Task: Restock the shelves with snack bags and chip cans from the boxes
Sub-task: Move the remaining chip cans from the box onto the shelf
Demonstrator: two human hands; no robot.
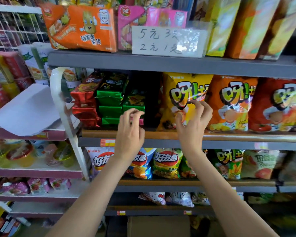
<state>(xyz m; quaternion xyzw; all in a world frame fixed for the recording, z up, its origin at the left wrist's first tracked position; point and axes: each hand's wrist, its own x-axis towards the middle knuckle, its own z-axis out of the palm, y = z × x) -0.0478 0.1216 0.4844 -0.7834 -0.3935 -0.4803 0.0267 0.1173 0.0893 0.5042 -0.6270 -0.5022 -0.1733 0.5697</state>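
Two hands at the middle shelf [161, 134] edge: left hand [129, 132], fingers curled, grip unclear, fronts blurry green packs [109, 101]. Dark gap right of them. Right hand [191, 122], fingers spread loosely, touches yellow chip bag [181, 93].

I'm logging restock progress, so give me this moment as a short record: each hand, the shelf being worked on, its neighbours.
left hand: fingers curled on a pink pack at the foot of the green packs
right hand: fingers spread, touching the yellow bag
shelf: middle one, wooden edge
gap: dark slot between green packs and yellow bag
right of yellow bag: orange bag, red bag
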